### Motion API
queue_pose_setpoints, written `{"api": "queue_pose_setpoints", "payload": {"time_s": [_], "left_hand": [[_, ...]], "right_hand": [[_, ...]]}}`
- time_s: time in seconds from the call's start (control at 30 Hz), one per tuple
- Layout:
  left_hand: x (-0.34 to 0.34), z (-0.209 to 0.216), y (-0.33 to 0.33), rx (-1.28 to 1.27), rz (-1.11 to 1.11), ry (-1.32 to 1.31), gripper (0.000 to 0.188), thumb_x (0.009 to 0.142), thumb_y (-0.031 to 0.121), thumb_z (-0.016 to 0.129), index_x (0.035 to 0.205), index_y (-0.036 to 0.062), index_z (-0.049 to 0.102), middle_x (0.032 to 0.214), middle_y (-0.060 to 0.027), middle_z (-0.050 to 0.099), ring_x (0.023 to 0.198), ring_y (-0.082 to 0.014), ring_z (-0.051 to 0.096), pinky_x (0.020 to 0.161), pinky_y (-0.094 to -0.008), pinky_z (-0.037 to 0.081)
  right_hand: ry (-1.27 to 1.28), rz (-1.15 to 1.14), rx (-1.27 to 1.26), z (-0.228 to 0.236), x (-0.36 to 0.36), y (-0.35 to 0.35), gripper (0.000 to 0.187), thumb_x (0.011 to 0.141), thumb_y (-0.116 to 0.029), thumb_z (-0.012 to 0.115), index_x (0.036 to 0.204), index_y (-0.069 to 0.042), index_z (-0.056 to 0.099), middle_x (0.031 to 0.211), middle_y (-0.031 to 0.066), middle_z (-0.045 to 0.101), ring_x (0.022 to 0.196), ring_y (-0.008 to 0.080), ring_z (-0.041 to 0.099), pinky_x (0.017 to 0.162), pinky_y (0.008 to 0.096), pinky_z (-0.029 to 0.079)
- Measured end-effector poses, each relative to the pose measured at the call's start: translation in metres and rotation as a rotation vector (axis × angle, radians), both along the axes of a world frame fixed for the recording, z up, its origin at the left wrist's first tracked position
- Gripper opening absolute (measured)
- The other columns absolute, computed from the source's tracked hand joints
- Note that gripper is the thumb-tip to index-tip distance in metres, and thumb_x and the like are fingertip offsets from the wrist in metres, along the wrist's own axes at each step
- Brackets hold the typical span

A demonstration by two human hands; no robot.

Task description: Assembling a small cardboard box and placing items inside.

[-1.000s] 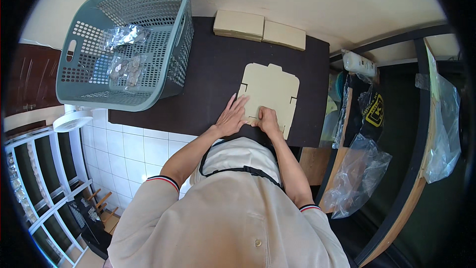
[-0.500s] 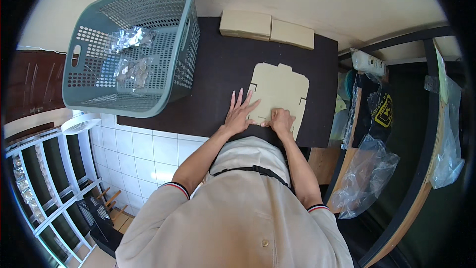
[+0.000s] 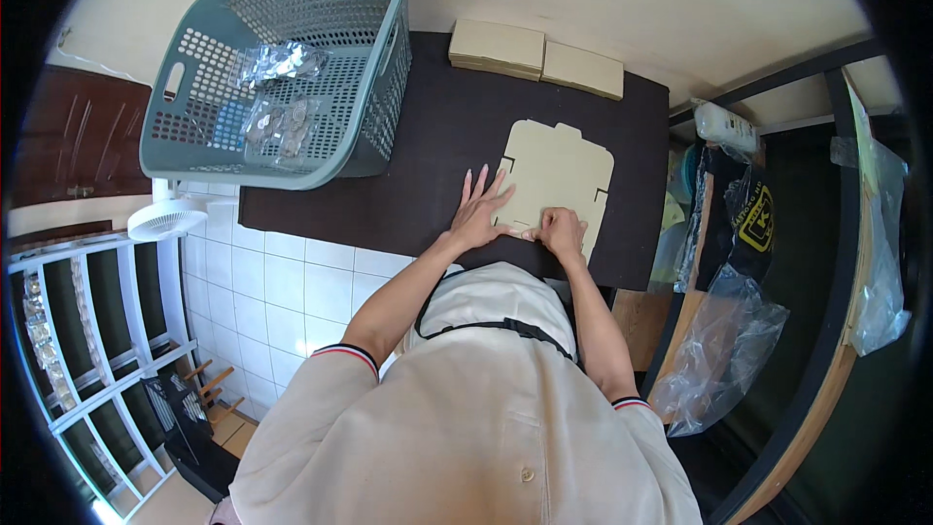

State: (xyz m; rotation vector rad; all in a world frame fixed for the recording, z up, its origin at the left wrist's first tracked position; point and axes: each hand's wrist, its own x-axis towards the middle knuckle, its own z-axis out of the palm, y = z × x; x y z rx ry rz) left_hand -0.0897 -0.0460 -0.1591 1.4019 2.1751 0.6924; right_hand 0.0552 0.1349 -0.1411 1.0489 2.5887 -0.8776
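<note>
A flat, die-cut cardboard box blank point(image 3: 556, 170) lies on the dark brown table, with slots along its sides and a tab at its far edge. My left hand point(image 3: 476, 222) rests at the blank's near left corner, fingers spread toward the far side and thumb on the near edge. Close beside it, my right hand point(image 3: 562, 231) is closed, its thumb and curled fingers pinching the near edge of the cardboard. The thumbs of both hands almost meet there. The part of the blank under my right hand is hidden.
On the left stands a grey-green perforated plastic basket point(image 3: 374, 87) holding clear bags point(image 3: 284, 63) of small items. Two stacks of folded cardboard point(image 3: 496, 45) lie at the table's back edge. A dark-framed rack point(image 3: 834, 224) with hanging plastic bags point(image 3: 724, 350) rises on the right.
The whole view has shifted slightly, so the basket and table sit a little further right. Both hands keep nearly the same places on the cardboard; the right fingers have moved only slightly.
</note>
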Motion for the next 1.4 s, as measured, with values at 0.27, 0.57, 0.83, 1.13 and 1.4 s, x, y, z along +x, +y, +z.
{"api": "queue_pose_setpoints", "payload": {"time_s": [0.27,0.57,0.83,1.13,1.4], "left_hand": [[0.018,-0.007,0.006,0.107,0.12,0.159,0.078,0.09,0.046,0.079,0.159,0.0196,0.053,0.176,-0.0165,0.023,0.163,-0.0454,0.01,0.129,-0.0659,-0.002],[0.026,-0.004,0.003,-0.052,0.142,0.223,0.076,0.095,0.047,0.073,0.162,0.0226,0.048,0.177,-0.0191,0.016,0.163,-0.0482,0.007,0.127,-0.0697,-0.004],[0.047,0.001,0.007,-0.032,0.206,0.333,0.067,0.098,0.034,0.068,0.161,0.0202,0.049,0.175,-0.0206,0.022,0.162,-0.0476,0.012,0.126,-0.0729,0.0],[0.091,-0.013,0.002,-0.077,-0.19,0.394,0.054,0.086,0.018,0.067,0.136,-0.0038,0.068,0.15,-0.0275,0.054,0.15,-0.0473,0.039,0.125,-0.0621,0.026],[0.126,0.0,0.0,-0.288,-0.184,0.674,0.067,0.089,0.024,0.061,0.138,-0.0222,0.056,0.145,-0.0397,0.05,0.143,-0.0557,0.043,0.128,-0.0623,0.022]], "right_hand": [[0.145,0.015,-0.064,-0.019,0.03,0.037,0.043,0.062,-0.03,0.102,0.067,-0.005,0.067,0.066,0.0088,0.069,0.058,0.0241,0.065,0.058,0.0372,0.05],[0.317,-0.075,0.146,0.003,0.083,0.045,0.043,0.061,-0.021,0.102,0.081,-0.004,0.068,0.087,0.0162,0.066,0.087,0.0347,0.063,0.082,0.0478,0.053],[0.106,-0.076,0.213,0.025,0.069,0.043,0.045,0.064,-0.028,0.1,0.087,-0.01,0.066,0.104,0.0135,0.061,0.107,0.0379,0.058,0.091,0.0513,0.047],[0.531,-0.023,-0.057,-0.017,0.081,0.044,0.014,0.077,0.009,0.076,0.078,0.002,0.064,0.063,0.0141,0.063,0.059,0.0208,0.064,0.059,0.0373,0.051],[0.548,-0.074,-0.126,-0.016,0.079,0.035,0.027,0.073,-0.005,0.091,0.075,0.004,0.066,0.065,0.0093,0.062,0.06,0.0148,0.057,0.059,0.0332,0.05]]}}
